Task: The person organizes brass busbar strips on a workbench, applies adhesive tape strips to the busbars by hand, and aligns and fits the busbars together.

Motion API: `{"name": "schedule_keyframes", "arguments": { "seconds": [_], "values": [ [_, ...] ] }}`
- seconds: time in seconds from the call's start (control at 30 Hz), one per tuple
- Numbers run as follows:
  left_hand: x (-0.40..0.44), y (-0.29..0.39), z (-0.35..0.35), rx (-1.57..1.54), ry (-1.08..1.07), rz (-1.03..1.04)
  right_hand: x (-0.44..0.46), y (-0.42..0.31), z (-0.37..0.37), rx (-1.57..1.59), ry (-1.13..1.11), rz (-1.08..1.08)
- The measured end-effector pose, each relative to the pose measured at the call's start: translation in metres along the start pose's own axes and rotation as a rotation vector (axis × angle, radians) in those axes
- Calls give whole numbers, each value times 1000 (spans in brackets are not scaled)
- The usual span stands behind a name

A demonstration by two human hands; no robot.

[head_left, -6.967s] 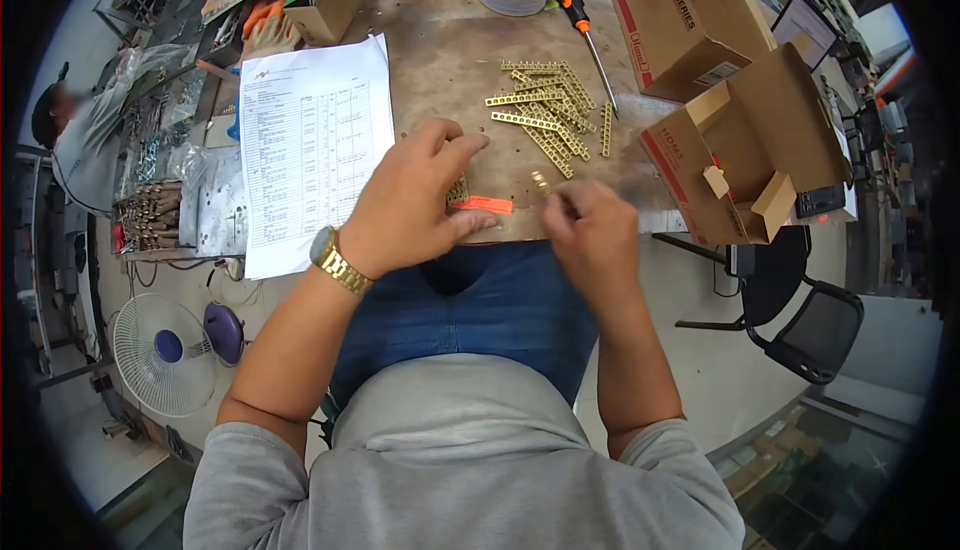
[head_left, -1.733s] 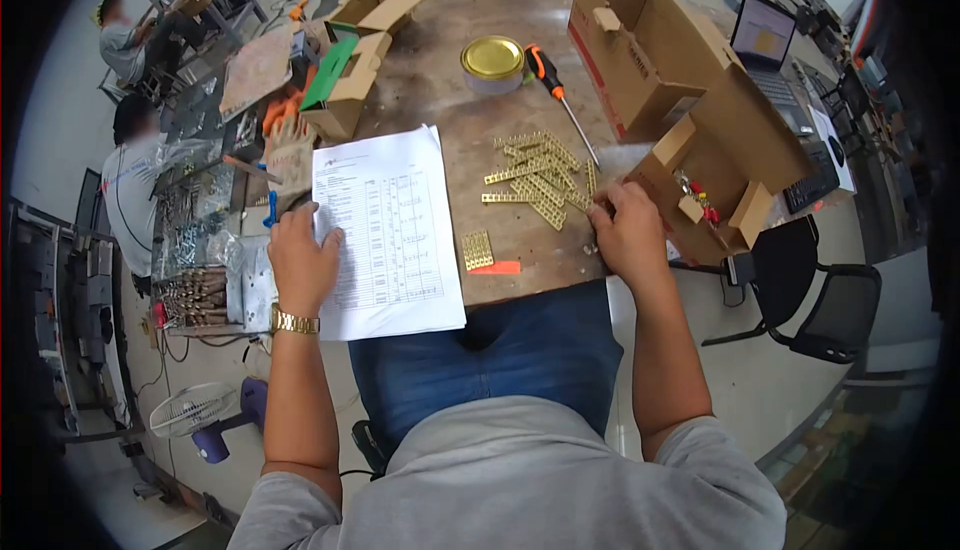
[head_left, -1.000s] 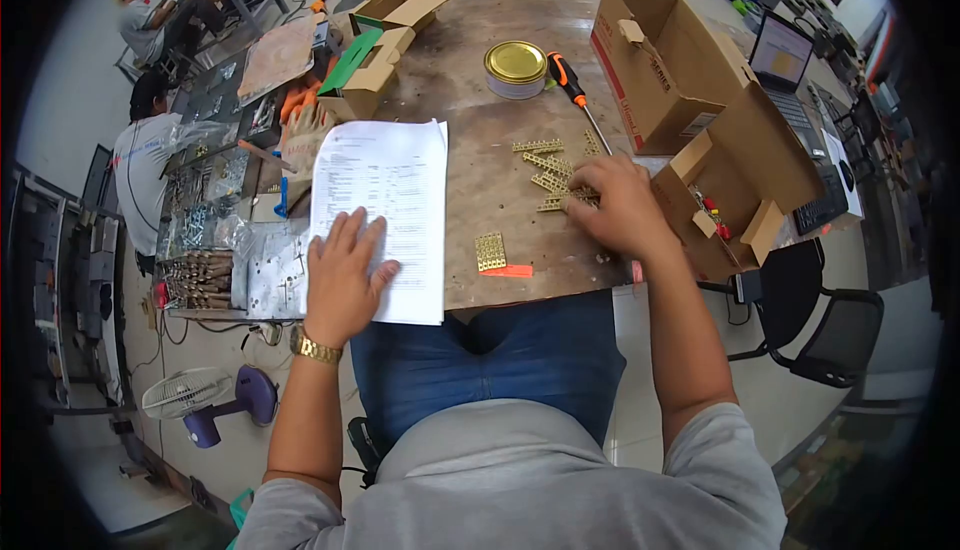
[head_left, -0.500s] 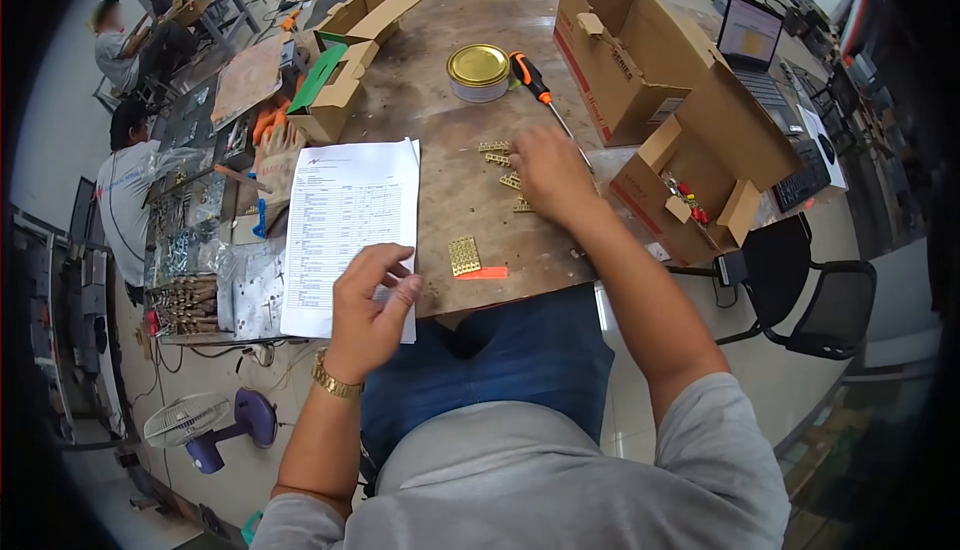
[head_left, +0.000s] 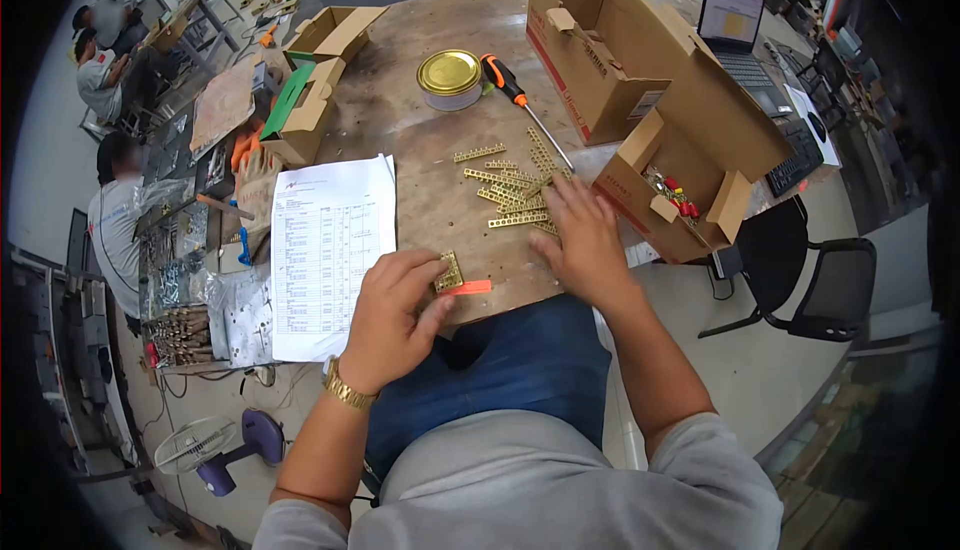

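A small block of brass terminal bars [head_left: 451, 272] lies side by side near the table's front edge, beside a flat orange strip [head_left: 470, 288]. My left hand [head_left: 398, 315] is at the block's left side, fingertips at its edge, thumb apart from the fingers. Farther right, loose brass terminal bars [head_left: 512, 190] lie in a scattered pile. At that pile's right edge rests my right hand [head_left: 585, 245], palm down with fingers spread; some bars may be hidden under its fingertips.
Left of the bars lies a printed sheet [head_left: 330, 260]. Behind them stand a round tin [head_left: 449, 75] and an orange-black screwdriver [head_left: 510, 85]. Cardboard boxes [head_left: 600, 60] line the right, another box [head_left: 680, 185] holding small red-tipped parts. Green-flapped boxes [head_left: 290, 115] stand left; people sit beyond.
My right hand has drawn back toward me and right, uncovering the pile of bars. My left hand has moved right to the small block. The whole view has shifted slightly.
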State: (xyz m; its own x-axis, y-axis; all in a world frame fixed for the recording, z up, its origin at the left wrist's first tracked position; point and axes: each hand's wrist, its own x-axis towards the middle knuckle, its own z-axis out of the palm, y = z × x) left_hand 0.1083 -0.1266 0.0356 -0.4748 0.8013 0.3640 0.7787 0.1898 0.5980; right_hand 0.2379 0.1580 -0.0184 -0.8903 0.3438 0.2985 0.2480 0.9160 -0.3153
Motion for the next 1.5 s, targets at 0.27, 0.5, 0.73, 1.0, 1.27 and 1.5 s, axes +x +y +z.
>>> {"name": "schedule_keyframes", "arguments": {
  "seconds": [0.27, 0.5, 0.73, 1.0, 1.27, 1.5],
  "values": [
    [49, 20, 48, 272, -343, 184, -50, 1, -17, -20, 29, -33],
    [74, 19, 44, 242, -356, 85, -67, 12, -43, 208, 154, 255],
    [125, 1, 83, 298, -159, -29, -48, 20, -21, 311, 218, -13],
    [116, -21, 52, 121, -133, -54, -55, 13, -36, 345, 292, 98],
    [79, 13, 56, 223, -276, -11, -30, -4, -23, 193, 159, 131],
    [130, -29, 56, 229, -18, -130, -21, -19, -22, 62, 25, 196]
  ]
}}
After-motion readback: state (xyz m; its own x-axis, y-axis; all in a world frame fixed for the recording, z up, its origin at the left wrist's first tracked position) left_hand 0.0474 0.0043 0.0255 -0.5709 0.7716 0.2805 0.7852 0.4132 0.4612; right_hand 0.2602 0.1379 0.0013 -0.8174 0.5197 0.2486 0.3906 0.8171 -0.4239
